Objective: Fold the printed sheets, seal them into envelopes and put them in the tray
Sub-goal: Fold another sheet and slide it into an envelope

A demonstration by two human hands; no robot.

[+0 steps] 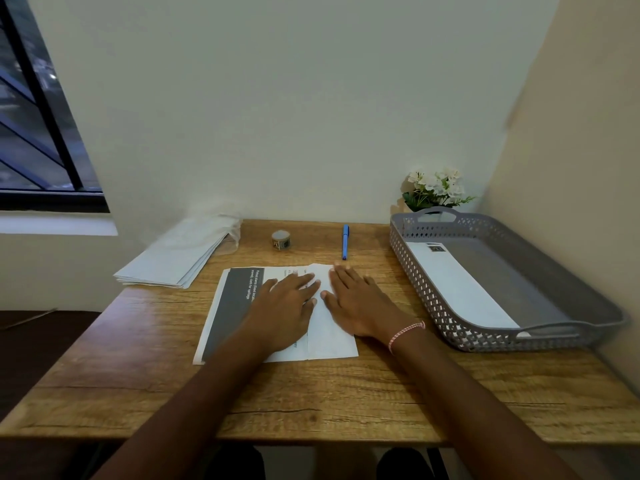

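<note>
Table: wooden top point(311, 393), its front edge nearest the camera; both forearms reach across it from below.
Bracelet: a pink and white cord point(406, 332) round the right wrist.
Printed sheet: it point(225, 313) lies flat on the middle of the table, with a dark grey band carrying white print along its left side.
Flap: the right part of the sheet is folded over towards the left as a plain white flap point(334, 342), whose free edge runs down the sheet just right of the left hand.
Left hand: it point(284, 306) lies palm down on the middle of the sheet, fingers straight and close together, pointing away and to the right. It presses the paper and grasps nothing.
Right hand: it point(360, 306) lies palm down on the flap, fingers straight and slightly spread. It too presses flat and holds nothing.
Hands together: the thumbs and the left fingertips lie just beside each other over the flap's edge; whether they touch cannot be told.
Tray: grey with lattice walls point(426, 306), on the right of the table, well apart from the sheet.
Envelope: a white one point(460, 289) lies flat along the tray's left side, with a small dark mark at its far end.
Stack of envelopes: white point(173, 261), at the table's far left corner, partly overhanging the edge.
Roll: small point(281, 240), near the far edge.
Pen: blue point(345, 241), to the right of the roll.
Flowers: white, with green leaves point(436, 188), behind the tray by the wall.
Window: dark-framed point(34, 116), far left.
</note>
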